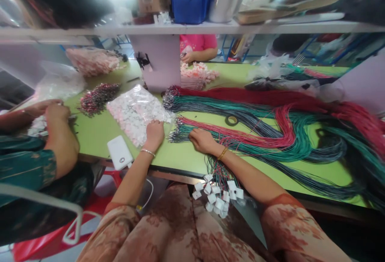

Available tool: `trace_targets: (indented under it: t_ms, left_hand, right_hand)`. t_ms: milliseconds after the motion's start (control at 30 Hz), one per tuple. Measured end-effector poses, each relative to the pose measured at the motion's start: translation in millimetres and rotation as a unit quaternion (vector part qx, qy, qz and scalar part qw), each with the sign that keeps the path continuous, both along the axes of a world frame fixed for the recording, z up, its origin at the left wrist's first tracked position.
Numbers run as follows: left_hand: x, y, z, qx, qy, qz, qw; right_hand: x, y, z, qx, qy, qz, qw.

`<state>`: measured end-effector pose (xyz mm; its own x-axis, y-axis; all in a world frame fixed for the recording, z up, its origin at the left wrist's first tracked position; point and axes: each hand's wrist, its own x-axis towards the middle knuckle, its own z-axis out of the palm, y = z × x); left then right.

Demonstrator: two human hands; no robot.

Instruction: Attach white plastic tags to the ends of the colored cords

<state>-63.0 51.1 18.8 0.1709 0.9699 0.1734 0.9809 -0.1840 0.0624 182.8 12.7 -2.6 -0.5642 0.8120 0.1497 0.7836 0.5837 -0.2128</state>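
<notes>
My left hand (155,133) is curled closed at the right edge of a clear plastic bag (135,111) of small white connectors. Whatever its fingers hold, if anything, is hidden. My right hand (202,140) pinches at the green and black wires (187,133) just right of their metal-tipped ends. Red wires (204,126) lie alongside, above that hand. Below my right wrist, a bunch of wires with white connector housings (218,198) on their ends hangs over the table's front edge.
Longer bundles of red wires (240,95) and green wires stretch right across the green table (180,161). A tape roll (231,120) and a white power bank (119,152) lie nearby. Co-workers' hands (57,111) work at left and across the table. A shelf (192,28) spans above.
</notes>
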Motion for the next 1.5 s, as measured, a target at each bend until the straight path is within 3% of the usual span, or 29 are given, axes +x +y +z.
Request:
trace_targets:
  t_ms: [133, 267, 333, 400, 467, 567, 633, 700, 800, 933, 1033, 1367, 1500]
  left_hand:
    - [-2, 6, -12.3, 0.005, 0.005, -0.007, 1.000]
    - [2, 1, -14.6, 0.022, -0.031, -0.013, 0.999]
    - [4, -3, -13.2, 0.038, -0.103, -0.014, 0.994]
    - [5, -6, -10.3, 0.049, -0.239, -0.011, 0.970]
    - [9, -6, -6.1, 0.036, -0.432, 0.009, 0.901]
    - [17, -5, 0.9, -0.017, -0.684, 0.047, 0.728]
    - [23, -5, 4.2, -0.045, -0.775, 0.058, 0.628]
    - [29, -7, 5.4, -0.070, -0.820, 0.060, 0.565]
    - [37, -12, 3.8, -0.108, -0.846, 0.060, 0.518]
    - [45, -20, 0.8, -0.145, -0.861, 0.042, 0.486]
    - [48, -24, 0.6, -0.162, -0.861, 0.021, 0.482]
    - [55, -32, 2.5, -0.172, -0.839, -0.016, 0.516]
    - [56, -31, -4.7, -0.145, -0.820, -0.011, 0.554]
  right_hand:
    - [2, 0, 1.8, -0.015, 0.017, -0.009, 1.000]
    - [9, 2, 5.0, -0.069, 0.134, -0.013, 0.988]
    - [11, 6, 7.4, -0.112, 0.204, 0.000, 0.973]
    - [11, 11, 10.9, -0.166, 0.266, 0.027, 0.949]
    - [7, 17, 16.5, -0.226, 0.328, 0.051, 0.916]
    - [-4, 25, 29.0, -0.285, 0.395, 0.063, 0.871]
    - [-14, 28, 38.8, -0.296, 0.411, 0.070, 0.859]
    - [-24, 28, 47.6, -0.291, 0.419, 0.077, 0.857]
    - [-38, 27, 56.3, -0.261, 0.424, 0.078, 0.864]
    - [-43, 24, 56.6, -0.222, 0.418, 0.037, 0.880]
    - [-41, 22, 50.4, -0.206, 0.415, -0.006, 0.886]
    - [-40, 21, 33.4, -0.197, 0.430, -0.064, 0.879]
    - [-42, 18, 29.2, -0.176, 0.411, -0.062, 0.892]
